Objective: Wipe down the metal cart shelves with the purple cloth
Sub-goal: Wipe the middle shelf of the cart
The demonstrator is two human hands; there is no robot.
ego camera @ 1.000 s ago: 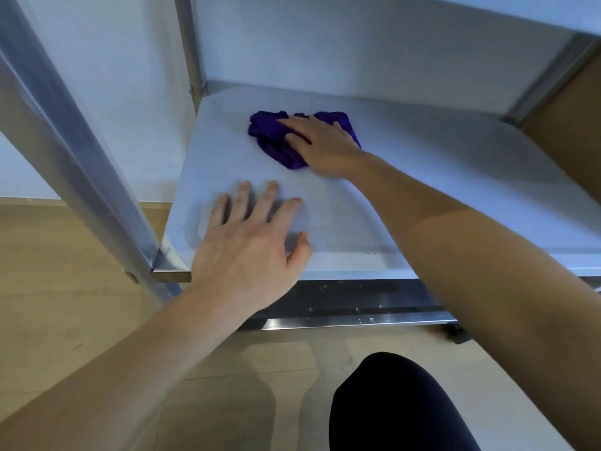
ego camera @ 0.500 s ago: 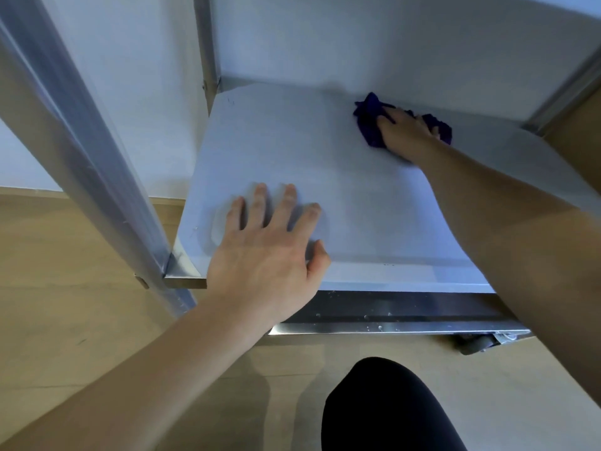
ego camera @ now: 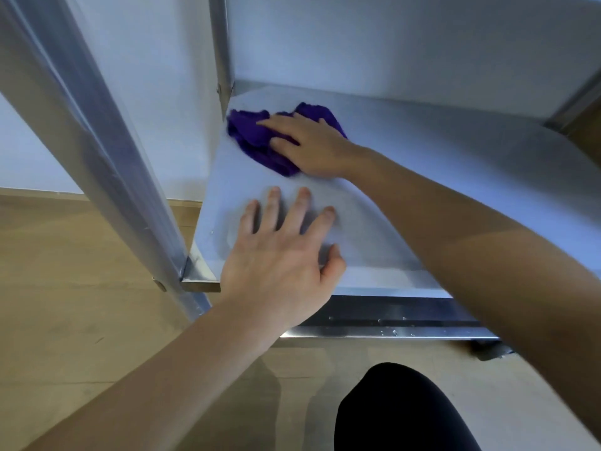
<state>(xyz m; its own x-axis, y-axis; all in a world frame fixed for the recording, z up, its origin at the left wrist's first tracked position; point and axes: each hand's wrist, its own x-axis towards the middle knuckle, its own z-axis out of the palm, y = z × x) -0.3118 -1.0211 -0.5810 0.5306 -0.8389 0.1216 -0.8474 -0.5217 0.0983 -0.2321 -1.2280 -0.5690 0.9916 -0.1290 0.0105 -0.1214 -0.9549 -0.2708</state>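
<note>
Pressure matters here: my right grip presses flat-fingered on the purple cloth in the cart shelf back-left corner, left grip splayed empty up front. I'd overlap strokes.

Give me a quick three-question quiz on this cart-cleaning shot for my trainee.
1. True or false: the left hand lies flat on the shelf, holding nothing.
2. Which hand presses the purple cloth? A) left hand B) right hand
3. Fill in: the cloth sits near the shelf's back ___ corner.

Key: 1 true; 2 B; 3 left.
</note>
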